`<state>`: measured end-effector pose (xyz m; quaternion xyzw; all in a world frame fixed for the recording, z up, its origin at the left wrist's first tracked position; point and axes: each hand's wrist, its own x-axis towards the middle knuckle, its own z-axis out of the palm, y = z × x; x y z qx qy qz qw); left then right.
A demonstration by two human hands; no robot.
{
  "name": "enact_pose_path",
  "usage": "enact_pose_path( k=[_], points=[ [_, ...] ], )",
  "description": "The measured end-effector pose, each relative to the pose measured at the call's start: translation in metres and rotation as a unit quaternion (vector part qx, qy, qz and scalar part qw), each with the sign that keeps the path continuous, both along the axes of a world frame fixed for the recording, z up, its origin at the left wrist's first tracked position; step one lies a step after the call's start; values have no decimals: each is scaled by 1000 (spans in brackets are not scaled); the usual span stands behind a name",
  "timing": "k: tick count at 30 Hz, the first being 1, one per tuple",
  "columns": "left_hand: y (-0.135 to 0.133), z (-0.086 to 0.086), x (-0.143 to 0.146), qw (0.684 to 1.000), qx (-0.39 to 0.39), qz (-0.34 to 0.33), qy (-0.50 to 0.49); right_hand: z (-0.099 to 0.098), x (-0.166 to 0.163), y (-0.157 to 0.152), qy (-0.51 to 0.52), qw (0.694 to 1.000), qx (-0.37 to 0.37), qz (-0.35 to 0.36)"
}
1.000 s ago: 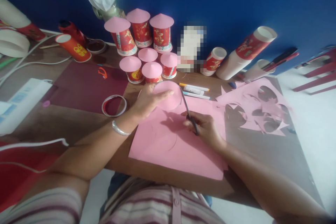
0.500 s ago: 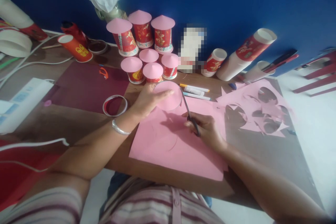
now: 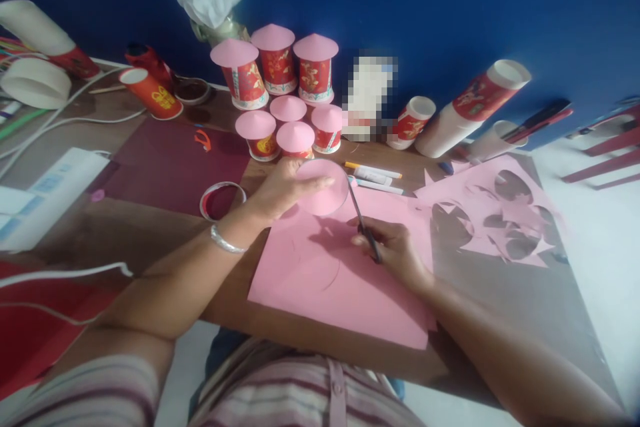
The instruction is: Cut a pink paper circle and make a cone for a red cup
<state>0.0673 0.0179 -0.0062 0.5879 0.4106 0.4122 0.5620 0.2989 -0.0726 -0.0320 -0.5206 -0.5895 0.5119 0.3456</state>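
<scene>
Between the thumb and fingers of my left hand (image 3: 283, 192) is a round pink paper disc (image 3: 323, 195), raised over the table. My right hand (image 3: 395, 247) grips dark scissors (image 3: 367, 233), whose blades reach up to the disc's right edge. Whether the blades are parted is hard to make out. Below both hands lies a large pink sheet (image 3: 330, 287) with a curved line on it. Just beyond the disc stand several red paper cups (image 3: 315, 80) topped with pink paper cones (image 3: 289, 109).
Cut pink scraps (image 3: 500, 213) lie at the right, near markers (image 3: 375, 173). Stacked paper cups (image 3: 475, 107) lean at the back. A tape-like ring (image 3: 223, 201) rests by a dark red sheet (image 3: 175, 167); small orange scissors (image 3: 203, 140) lie there. White cables (image 3: 65, 107) run at left.
The view has shifted slightly, so most things sit a little further right and lower. The paper disc is turned slightly against the scissors; both hands keep their holds.
</scene>
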Motion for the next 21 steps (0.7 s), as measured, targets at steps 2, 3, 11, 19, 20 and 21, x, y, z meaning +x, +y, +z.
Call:
enact_pose_path(
  k=[2, 3, 11, 19, 20, 21],
  points=[
    [1, -2, -1, 1000, 19, 1, 5, 0, 0, 0, -3, 1000, 2, 1],
    [2, -3, -2, 1000, 25, 3, 6, 0, 0, 0, -4, 1000, 2, 1],
    [1, -1, 1, 1000, 26, -2, 15, 1, 0, 1, 4, 1000, 3, -1],
    [-2, 3, 1, 996, 11, 5, 90, -1, -1, 1, 6, 1000, 10, -6],
    [-2, 2, 1, 996, 8, 3, 86, -1, -1, 0, 6, 1000, 8, -6],
    [-2, 2, 1, 997, 5, -1, 78, -1, -1, 0, 7, 1000, 6, -6]
  ],
)
